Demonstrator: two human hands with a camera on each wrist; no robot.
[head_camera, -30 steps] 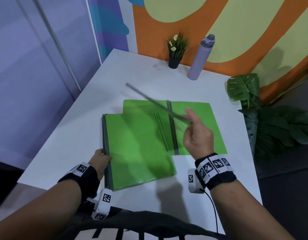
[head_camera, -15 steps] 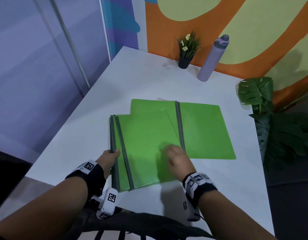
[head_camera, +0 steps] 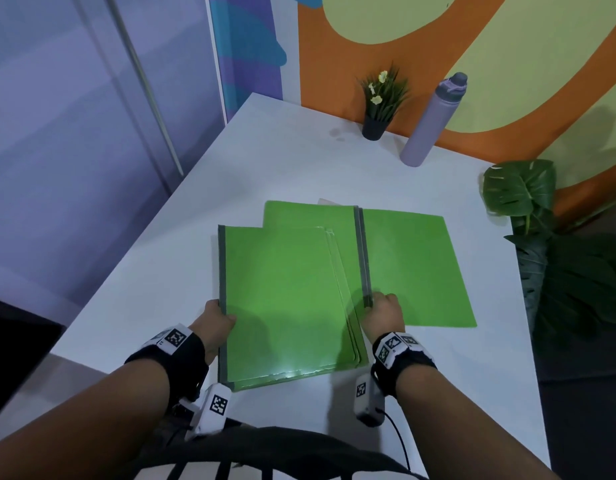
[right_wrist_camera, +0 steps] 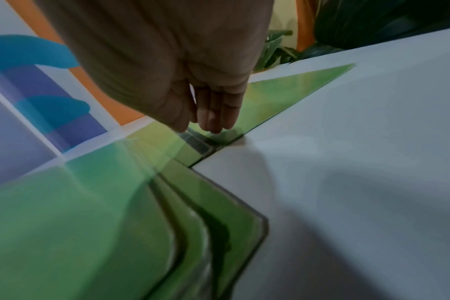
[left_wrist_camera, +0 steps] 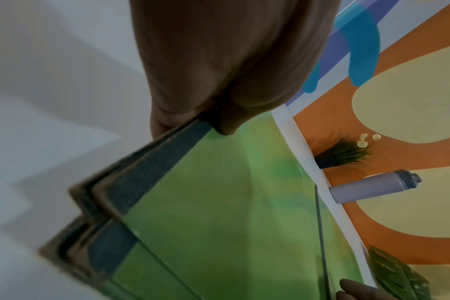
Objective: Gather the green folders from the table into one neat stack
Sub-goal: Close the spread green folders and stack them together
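Table (head_camera: 272, 161): white, folders overlapping.
Left hand (head_camera: 215, 322): I grip the stack (head_camera: 282, 299) spine.
Right hand (head_camera: 384, 311): fingers relaxed on next folder (head_camera: 414, 265); slide it squarely.

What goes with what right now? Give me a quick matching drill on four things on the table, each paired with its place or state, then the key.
Things:
1. Stack of green plastic folders
2. Single green folder with grey spine
3. Lilac cylindrical water bottle
4. Small potted plant with pale flowers

Places or states:
A. Standing just left of the bottle, by the wall
B. Gripped at its spine edge by the left hand
C. Upright at the table's far edge
D. Flat, the right hand at its spine's near end

Pairs: 1-B, 2-D, 3-C, 4-A
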